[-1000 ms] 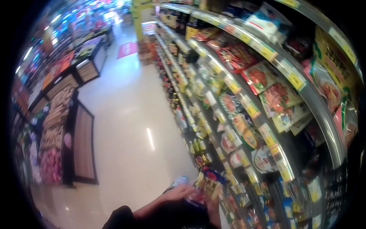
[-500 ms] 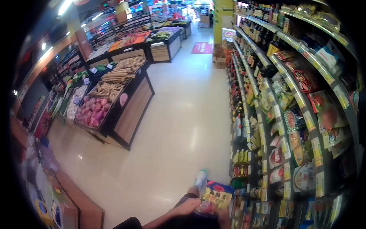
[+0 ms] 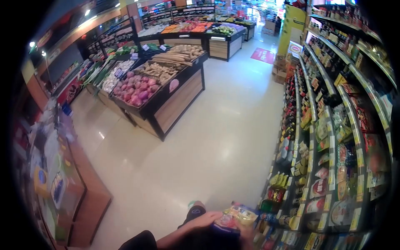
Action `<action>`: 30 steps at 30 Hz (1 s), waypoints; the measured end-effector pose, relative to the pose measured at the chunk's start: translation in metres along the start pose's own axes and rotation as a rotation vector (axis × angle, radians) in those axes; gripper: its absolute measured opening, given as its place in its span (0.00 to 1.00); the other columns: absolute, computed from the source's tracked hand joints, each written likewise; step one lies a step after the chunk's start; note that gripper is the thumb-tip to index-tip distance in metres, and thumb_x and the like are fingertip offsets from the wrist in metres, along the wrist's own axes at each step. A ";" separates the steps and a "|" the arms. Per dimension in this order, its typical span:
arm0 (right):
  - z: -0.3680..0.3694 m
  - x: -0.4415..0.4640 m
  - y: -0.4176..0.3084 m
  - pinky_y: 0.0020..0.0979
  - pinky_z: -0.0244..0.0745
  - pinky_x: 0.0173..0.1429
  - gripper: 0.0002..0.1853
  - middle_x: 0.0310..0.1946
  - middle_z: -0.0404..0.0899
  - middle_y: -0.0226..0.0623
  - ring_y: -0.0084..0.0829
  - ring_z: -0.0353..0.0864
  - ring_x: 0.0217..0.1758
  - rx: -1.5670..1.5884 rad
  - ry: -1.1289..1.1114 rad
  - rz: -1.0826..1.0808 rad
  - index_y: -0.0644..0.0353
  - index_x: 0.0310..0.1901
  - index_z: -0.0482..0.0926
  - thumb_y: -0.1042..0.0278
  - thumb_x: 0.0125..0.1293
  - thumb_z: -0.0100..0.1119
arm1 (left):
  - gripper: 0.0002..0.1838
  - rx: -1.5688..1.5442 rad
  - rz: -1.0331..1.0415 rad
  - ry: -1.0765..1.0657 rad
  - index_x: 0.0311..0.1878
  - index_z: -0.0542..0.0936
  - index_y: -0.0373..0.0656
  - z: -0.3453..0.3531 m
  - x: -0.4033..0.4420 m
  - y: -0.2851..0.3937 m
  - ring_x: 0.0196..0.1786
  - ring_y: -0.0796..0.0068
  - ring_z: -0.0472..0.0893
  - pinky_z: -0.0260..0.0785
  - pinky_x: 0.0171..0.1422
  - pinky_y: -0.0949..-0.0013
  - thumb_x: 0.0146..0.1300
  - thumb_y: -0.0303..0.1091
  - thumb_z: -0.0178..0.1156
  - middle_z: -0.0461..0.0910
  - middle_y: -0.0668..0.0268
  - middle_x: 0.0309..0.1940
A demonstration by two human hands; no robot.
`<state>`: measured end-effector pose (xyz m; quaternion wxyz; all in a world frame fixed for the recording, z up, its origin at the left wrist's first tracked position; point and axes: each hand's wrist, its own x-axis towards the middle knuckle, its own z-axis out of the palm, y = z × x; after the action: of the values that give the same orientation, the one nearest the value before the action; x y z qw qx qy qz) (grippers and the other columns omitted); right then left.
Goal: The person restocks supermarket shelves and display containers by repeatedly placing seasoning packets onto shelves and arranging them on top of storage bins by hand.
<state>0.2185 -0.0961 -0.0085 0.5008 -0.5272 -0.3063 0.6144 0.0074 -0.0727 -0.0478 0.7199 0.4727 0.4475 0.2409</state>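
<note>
A blue and yellow food packet with a pinkish picture on its front is held low at the bottom of the view. My left hand closes on its left edge. At its lower right side is my right hand, partly blurred, with its fingers against the packet. Dark sleeves cover my upper arms. A shoe shows just above my left wrist.
Shelves of bottles and packets line the right side. To the left stands a produce stand with red onions and roots. A wooden counter is at the lower left. Cardboard boxes sit by a yellow pillar.
The view has swung left, so the shelves sit further right and more of the produce stand and wooden counter shows. Both hands still hold the packet, which now tilts flatter.
</note>
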 end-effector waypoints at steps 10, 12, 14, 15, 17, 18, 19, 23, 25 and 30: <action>0.088 -0.017 -0.014 0.27 0.76 0.47 0.14 0.39 0.83 0.36 0.23 0.81 0.42 -0.274 -0.386 0.051 0.67 0.44 0.79 0.74 0.56 0.66 | 0.27 -0.359 0.179 0.043 0.69 0.59 0.37 -0.053 -0.069 0.002 0.64 0.75 0.65 0.55 0.69 0.69 0.74 0.43 0.44 0.67 0.64 0.64; 0.120 -0.024 -0.002 0.28 0.76 0.47 0.16 0.41 0.83 0.36 0.24 0.81 0.43 -0.256 -0.366 0.129 0.67 0.46 0.77 0.75 0.56 0.67 | 0.26 -0.444 0.266 0.058 0.68 0.60 0.37 -0.070 -0.090 0.005 0.64 0.75 0.65 0.57 0.68 0.69 0.73 0.42 0.46 0.67 0.65 0.63; 0.144 -0.026 0.014 0.28 0.76 0.47 0.17 0.41 0.82 0.35 0.25 0.81 0.43 -0.200 -0.399 0.121 0.67 0.48 0.76 0.75 0.56 0.67 | 0.28 -0.412 0.312 0.071 0.68 0.60 0.38 -0.090 -0.111 0.003 0.64 0.74 0.66 0.57 0.68 0.69 0.72 0.46 0.47 0.68 0.64 0.63; 0.157 -0.029 0.014 0.28 0.76 0.49 0.19 0.42 0.82 0.35 0.26 0.80 0.44 -0.200 -0.429 0.103 0.67 0.50 0.75 0.75 0.56 0.67 | 0.29 -0.420 0.320 0.078 0.68 0.60 0.38 -0.100 -0.126 0.005 0.64 0.74 0.66 0.57 0.68 0.69 0.72 0.48 0.47 0.68 0.64 0.63; 0.181 -0.033 0.014 0.28 0.75 0.51 0.20 0.44 0.81 0.35 0.26 0.80 0.46 -0.149 -0.485 0.130 0.67 0.51 0.74 0.75 0.56 0.68 | 0.35 -0.295 0.377 0.153 0.68 0.60 0.37 -0.112 -0.155 0.024 0.64 0.72 0.67 0.57 0.68 0.67 0.70 0.56 0.45 0.68 0.63 0.62; 0.192 -0.037 0.018 0.29 0.75 0.51 0.21 0.44 0.81 0.36 0.27 0.79 0.46 -0.123 -0.511 0.145 0.67 0.51 0.74 0.74 0.56 0.68 | 0.32 -0.291 0.403 0.131 0.69 0.59 0.36 -0.120 -0.163 0.023 0.64 0.72 0.66 0.56 0.68 0.68 0.72 0.51 0.43 0.68 0.63 0.63; 0.198 -0.041 0.022 0.29 0.75 0.52 0.21 0.45 0.81 0.36 0.27 0.79 0.47 -0.098 -0.512 0.103 0.67 0.51 0.74 0.74 0.57 0.67 | 0.29 -0.284 0.431 0.108 0.69 0.57 0.36 -0.126 -0.169 0.021 0.65 0.73 0.65 0.55 0.69 0.69 0.73 0.46 0.41 0.67 0.63 0.63; 0.229 -0.050 0.043 0.29 0.73 0.54 0.20 0.47 0.80 0.37 0.27 0.78 0.47 -0.076 -0.384 0.007 0.66 0.53 0.73 0.72 0.61 0.64 | 0.35 -0.182 0.463 0.222 0.66 0.63 0.34 -0.145 -0.204 0.032 0.61 0.71 0.70 0.60 0.66 0.67 0.71 0.58 0.39 0.71 0.60 0.60; 0.244 -0.052 0.059 0.29 0.72 0.55 0.18 0.45 0.80 0.35 0.26 0.77 0.47 -0.106 -0.358 0.057 0.67 0.53 0.73 0.71 0.64 0.60 | 0.34 -0.236 0.403 0.264 0.64 0.64 0.33 -0.160 -0.213 0.002 0.60 0.72 0.71 0.60 0.65 0.67 0.72 0.57 0.37 0.72 0.59 0.59; 0.289 -0.061 0.066 0.28 0.72 0.54 0.13 0.44 0.82 0.33 0.25 0.78 0.46 -0.319 -0.557 -0.007 0.67 0.48 0.78 0.70 0.66 0.59 | 0.33 -0.235 0.345 0.607 0.55 0.74 0.32 -0.188 -0.250 -0.022 0.51 0.73 0.76 0.66 0.59 0.68 0.74 0.55 0.33 0.79 0.61 0.49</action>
<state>-0.0800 -0.1300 0.0268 0.3110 -0.4093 -0.5258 0.6777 -0.2792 -0.1877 0.0079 0.5524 0.3623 0.5239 0.5377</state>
